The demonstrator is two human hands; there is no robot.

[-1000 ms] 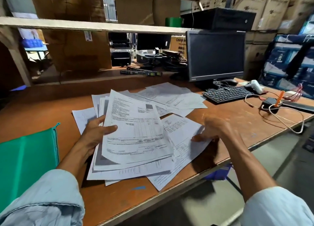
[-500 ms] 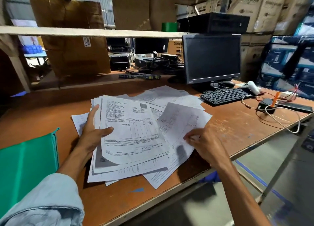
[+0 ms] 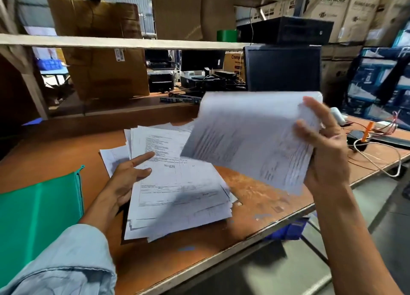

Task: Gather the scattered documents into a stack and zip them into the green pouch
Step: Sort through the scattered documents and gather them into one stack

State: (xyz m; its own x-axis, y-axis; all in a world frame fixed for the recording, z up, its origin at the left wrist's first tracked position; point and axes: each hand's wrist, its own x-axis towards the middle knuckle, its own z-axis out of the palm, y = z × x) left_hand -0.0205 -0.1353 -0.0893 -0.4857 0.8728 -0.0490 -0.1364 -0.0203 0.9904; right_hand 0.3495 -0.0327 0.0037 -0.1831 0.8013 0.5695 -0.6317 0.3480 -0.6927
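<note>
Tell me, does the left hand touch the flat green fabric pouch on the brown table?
Apart. The head view shows the left hand resting on the white paper stack, with bare brown table between it and the green pouch.

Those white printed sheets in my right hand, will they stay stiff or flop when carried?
Probably floppy: the white printed paper sheets curl over at the top while the right hand grips one edge. Likely light, since one hand lifts them. They could slide apart; the loose white paper pile below lies fanned.
</note>
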